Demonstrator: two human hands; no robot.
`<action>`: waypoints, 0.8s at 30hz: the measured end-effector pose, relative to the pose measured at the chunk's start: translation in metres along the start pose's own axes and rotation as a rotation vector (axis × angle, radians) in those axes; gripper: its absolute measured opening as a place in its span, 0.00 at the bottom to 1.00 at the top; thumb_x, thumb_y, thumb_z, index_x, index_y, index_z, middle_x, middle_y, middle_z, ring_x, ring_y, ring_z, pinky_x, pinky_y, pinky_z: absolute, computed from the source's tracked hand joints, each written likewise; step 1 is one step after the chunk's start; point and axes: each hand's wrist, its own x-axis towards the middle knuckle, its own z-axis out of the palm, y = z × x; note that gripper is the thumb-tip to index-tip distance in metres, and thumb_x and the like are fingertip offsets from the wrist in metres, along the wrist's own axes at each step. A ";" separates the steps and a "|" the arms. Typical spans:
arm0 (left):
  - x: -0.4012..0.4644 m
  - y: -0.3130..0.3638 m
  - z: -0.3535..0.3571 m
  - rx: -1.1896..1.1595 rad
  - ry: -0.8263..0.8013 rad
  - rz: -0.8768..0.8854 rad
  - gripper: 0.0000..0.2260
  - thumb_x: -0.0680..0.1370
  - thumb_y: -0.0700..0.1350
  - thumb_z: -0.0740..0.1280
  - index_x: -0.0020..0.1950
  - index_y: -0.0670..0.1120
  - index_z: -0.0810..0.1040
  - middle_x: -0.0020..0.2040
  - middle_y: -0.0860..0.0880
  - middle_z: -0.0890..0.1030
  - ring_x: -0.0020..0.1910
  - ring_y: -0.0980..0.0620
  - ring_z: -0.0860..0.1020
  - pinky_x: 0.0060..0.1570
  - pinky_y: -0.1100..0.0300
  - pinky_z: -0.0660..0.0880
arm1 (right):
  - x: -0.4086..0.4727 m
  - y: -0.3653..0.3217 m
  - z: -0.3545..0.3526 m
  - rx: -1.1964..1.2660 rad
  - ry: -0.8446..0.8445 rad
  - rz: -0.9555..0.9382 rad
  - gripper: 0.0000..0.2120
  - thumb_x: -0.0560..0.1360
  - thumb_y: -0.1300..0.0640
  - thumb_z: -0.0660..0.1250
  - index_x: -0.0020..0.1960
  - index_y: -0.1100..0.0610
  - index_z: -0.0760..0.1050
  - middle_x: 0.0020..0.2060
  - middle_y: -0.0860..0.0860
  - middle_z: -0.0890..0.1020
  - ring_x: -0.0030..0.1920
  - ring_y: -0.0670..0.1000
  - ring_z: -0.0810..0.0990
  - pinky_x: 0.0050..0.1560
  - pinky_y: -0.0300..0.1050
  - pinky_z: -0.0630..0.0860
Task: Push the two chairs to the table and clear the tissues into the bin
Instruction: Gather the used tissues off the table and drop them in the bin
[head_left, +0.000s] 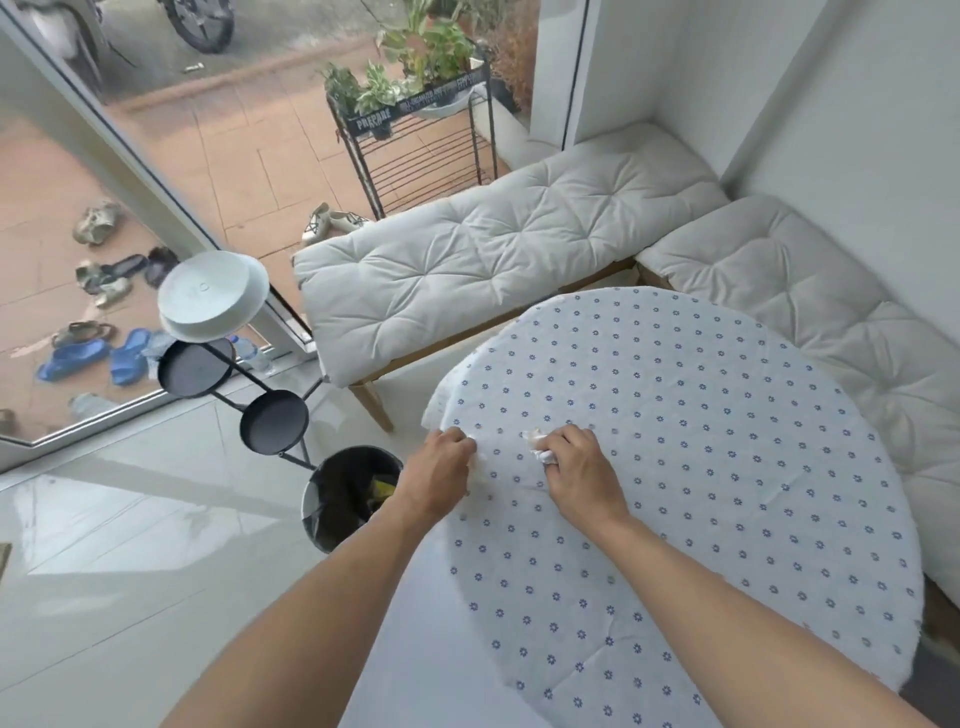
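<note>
Head view: both hands work at the near-left edge of the round table in its white, blue-flowered cloth (701, 493). The right hand (576, 462) is clenched around crumpled white tissues (540, 447); the left hand (441, 467) is curled closed on another white tissue (480, 467) at the rim, just beside the dark round bin (353, 499) on the floor

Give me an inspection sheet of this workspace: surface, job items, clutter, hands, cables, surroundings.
Surface: round table under a white cloth with small blue flowers, wrinkled near the hands.
Job's things: crumpled tissues at the table's left edge; dark bin on the floor just left of the table, some rubbish inside. No chairs seen apart from two cushioned benches.
Clutter: nothing seen beyond the tissues.
Grippers: right hand closed on tissues; left hand at the table edge, its grip hidden.
Cables: nothing seen.
Surroundings: black tiered tray stand with a white dish; glass door; shoes and a plant rack outside.
</note>
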 end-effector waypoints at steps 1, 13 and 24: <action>-0.007 -0.019 -0.006 -0.004 0.013 -0.010 0.10 0.79 0.33 0.64 0.57 0.40 0.82 0.57 0.45 0.81 0.57 0.41 0.76 0.47 0.42 0.80 | 0.003 -0.015 0.010 0.003 -0.005 -0.008 0.12 0.78 0.69 0.67 0.59 0.59 0.82 0.52 0.52 0.80 0.55 0.55 0.76 0.44 0.48 0.80; -0.096 -0.261 -0.031 -0.106 0.085 -0.243 0.09 0.78 0.33 0.65 0.53 0.40 0.83 0.54 0.42 0.82 0.52 0.38 0.78 0.47 0.49 0.75 | 0.067 -0.181 0.163 -0.032 -0.180 -0.171 0.12 0.77 0.70 0.66 0.56 0.61 0.81 0.50 0.56 0.80 0.55 0.59 0.76 0.49 0.55 0.80; -0.094 -0.379 0.085 -0.189 -0.065 -0.334 0.10 0.77 0.30 0.63 0.52 0.37 0.82 0.54 0.40 0.81 0.51 0.38 0.76 0.48 0.42 0.76 | 0.110 -0.155 0.337 -0.151 -0.439 -0.126 0.11 0.80 0.64 0.66 0.60 0.58 0.80 0.54 0.56 0.81 0.56 0.59 0.76 0.53 0.58 0.78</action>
